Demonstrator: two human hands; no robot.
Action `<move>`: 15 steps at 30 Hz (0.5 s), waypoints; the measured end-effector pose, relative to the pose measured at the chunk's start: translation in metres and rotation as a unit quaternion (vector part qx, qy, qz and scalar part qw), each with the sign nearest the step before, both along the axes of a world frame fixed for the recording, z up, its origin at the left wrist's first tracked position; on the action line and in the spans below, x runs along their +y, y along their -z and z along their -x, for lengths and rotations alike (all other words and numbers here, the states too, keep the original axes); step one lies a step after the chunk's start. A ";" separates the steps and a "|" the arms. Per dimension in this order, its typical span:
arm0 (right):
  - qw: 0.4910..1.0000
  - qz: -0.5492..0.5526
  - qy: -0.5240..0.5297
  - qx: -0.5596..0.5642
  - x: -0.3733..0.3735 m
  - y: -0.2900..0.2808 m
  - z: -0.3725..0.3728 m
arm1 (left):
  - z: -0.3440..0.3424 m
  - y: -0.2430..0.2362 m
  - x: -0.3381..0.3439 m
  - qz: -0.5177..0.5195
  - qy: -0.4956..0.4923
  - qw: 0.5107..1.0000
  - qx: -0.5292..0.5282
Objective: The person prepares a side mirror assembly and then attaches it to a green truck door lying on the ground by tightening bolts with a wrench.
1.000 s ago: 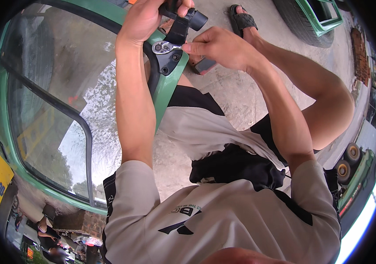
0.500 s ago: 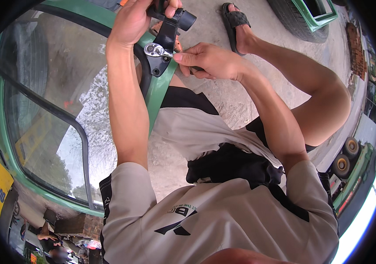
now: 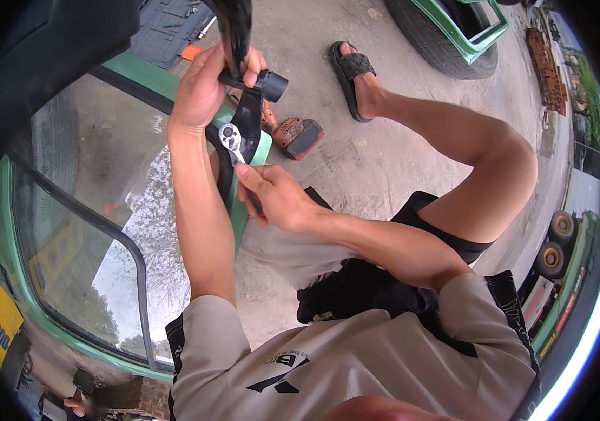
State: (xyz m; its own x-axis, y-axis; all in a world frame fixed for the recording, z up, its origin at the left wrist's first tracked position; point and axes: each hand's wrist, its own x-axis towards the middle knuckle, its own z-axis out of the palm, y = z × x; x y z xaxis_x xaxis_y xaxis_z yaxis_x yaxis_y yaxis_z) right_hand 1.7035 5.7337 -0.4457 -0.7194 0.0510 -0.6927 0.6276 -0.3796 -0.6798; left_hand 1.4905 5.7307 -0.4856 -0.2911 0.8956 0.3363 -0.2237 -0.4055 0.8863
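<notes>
My left hand (image 3: 198, 91) is wrapped around a black bracket (image 3: 247, 116) with a round cylindrical end, at the corner of a green vehicle door (image 3: 261, 149). A glossy black arm (image 3: 236, 35) rises from the bracket past my fingers. My right hand (image 3: 279, 196) grips a chrome ratchet wrench (image 3: 230, 137) by its handle, most of which my fingers hide. The ratchet's round head lies over the bracket's base, its handle pointing back toward me. Whatever sits under the ratchet head is hidden.
On the concrete right of the bracket lies an orange and black cordless power tool (image 3: 298, 138). A grey tool case (image 3: 166, 31) is beyond my left hand. A large dark shape (image 3: 47, 63) blocks the upper left. A tyre (image 3: 447, 52) with a green frame lies at the far right.
My right hand has swung the ratchet handle from pointing right to pointing toward me. The view has shifted, and a large dark shape now covers the upper left. My left hand keeps its hold.
</notes>
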 end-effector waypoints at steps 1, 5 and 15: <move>0.997 -0.054 -0.059 -0.001 0.018 0.001 -0.004 | -0.004 -0.003 0.004 0.015 0.006 1.000 -0.016; 0.943 -0.143 -0.300 0.010 0.092 -0.031 0.021 | 0.001 -0.010 0.008 -0.008 0.025 1.000 0.006; 0.976 -0.061 -0.206 -0.039 0.075 -0.018 0.017 | -0.003 -0.006 0.005 0.032 0.011 0.998 -0.054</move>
State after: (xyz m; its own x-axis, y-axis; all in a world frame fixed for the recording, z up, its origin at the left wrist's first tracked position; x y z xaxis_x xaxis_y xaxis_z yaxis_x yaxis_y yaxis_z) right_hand 1.6863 5.8090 -0.4273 -0.6412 -0.1460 -0.7534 0.7618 -0.0028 -0.6478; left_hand 1.4937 5.7357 -0.4800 -0.3023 0.9209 0.2460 -0.3282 -0.3429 0.8802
